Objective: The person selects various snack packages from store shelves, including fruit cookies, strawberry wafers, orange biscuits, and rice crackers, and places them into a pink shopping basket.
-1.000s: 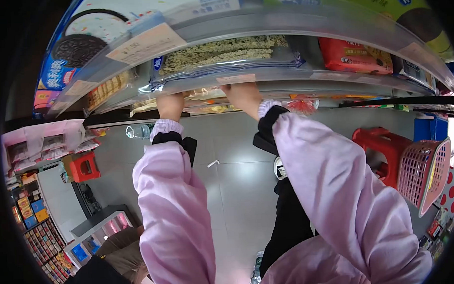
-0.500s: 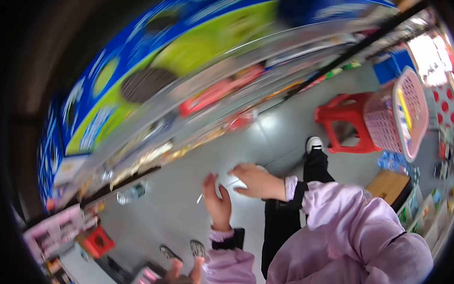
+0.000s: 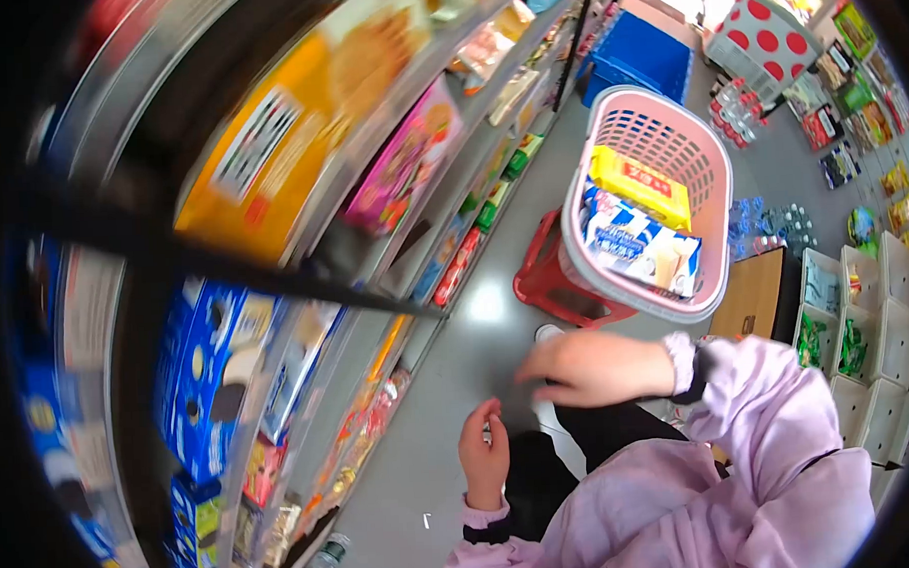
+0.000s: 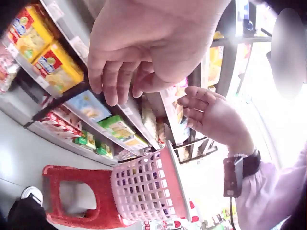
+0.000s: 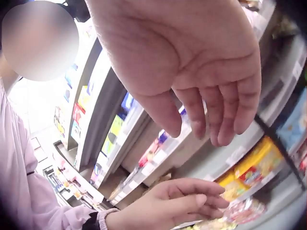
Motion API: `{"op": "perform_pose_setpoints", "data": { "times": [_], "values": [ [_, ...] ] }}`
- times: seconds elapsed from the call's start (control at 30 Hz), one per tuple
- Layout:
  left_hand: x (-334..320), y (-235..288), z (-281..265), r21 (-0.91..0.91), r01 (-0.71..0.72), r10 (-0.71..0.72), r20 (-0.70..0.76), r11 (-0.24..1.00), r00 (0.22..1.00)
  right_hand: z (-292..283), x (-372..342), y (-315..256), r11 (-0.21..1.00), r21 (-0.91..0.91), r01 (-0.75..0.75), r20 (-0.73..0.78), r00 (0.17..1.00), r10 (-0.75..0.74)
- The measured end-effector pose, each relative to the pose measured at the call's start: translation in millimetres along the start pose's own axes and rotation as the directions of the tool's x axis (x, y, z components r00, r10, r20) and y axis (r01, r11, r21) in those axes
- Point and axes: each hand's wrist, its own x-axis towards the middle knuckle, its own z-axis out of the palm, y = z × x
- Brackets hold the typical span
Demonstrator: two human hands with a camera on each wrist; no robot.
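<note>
Both hands are raised in front of the body and hold nothing. In the head view the left hand [image 3: 484, 456] is low in the middle, fingers loosely bent, and the right hand [image 3: 603, 366] is up and to the right of it, slightly blurred. A gap separates them. The left wrist view has the left hand [image 4: 153, 43] at the top with relaxed fingers, the right hand [image 4: 218, 117] beyond it. Relaxed fingers also show on the right hand [image 5: 187, 62] in the right wrist view. Nearest to the right hand is a pink basket [image 3: 711, 165] holding yellow and blue-white packs.
Shelves of packaged snacks [image 3: 260, 156] run along the left. The basket stands on a red stool [image 3: 545, 281]. Behind it is a blue bin [image 3: 639, 57]. White trays [image 3: 885, 354] line the right edge, near a wooden-topped box [image 3: 750, 294]. A bottle [image 3: 329, 556] lies on the floor.
Both hands have left the shelf, where they were reaching under a ledge, and drawn back before the body. The view has swung right, bringing the basket and its packs closer to the middle.
</note>
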Motion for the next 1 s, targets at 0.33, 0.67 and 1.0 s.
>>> {"op": "perform_pose_setpoints", "data": {
  "times": [0.33, 0.67, 1.0],
  "values": [
    [233.7, 42.6, 122.5, -0.217, -0.066, 0.082, 0.062, 0.974, 0.995, -248.4, 66.4, 206.4, 0.888, -0.203, -0.412, -0.13, 0.91, 0.393],
    [417.2, 45.3, 195.0, -0.479, 0.198, -0.165, 0.111, 0.855, 0.98, -319.2, 145.4, 368.2, 0.68, -0.477, -0.557, -0.271, 0.829, 0.489],
    [480.8, 37.8, 238.8, -0.378, 0.238, -0.224, 0.082, 0.895, 0.971, -317.4, 202.0, 441.4, 0.675, -0.292, -0.677, -0.274, 0.736, 0.62]
  ]
}}
